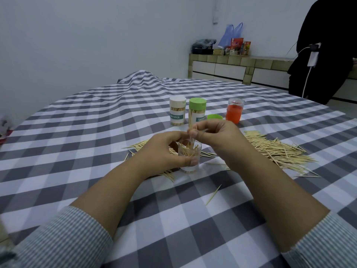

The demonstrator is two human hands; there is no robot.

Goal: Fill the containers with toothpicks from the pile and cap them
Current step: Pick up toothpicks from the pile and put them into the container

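Note:
My left hand point(164, 151) grips a clear uncapped container point(190, 167) standing on the checked cloth, partly filled with toothpicks. Just above its mouth, my right hand point(216, 136) pinches a few toothpicks point(190, 120) that stand upright. The toothpick pile point(278, 149) spreads to the right of my hands, with more under and behind the container. Behind stand a white-capped container point(177, 111) and a green-capped container point(197, 113), both full. A loose green cap point(214, 117) lies beside an orange container point(234, 111).
A stray toothpick point(213, 194) lies on the cloth point(96, 132) between my forearms. A person in black point(326, 47) stands at the far right by a low cabinet point(228, 68) with bags and boxes on it.

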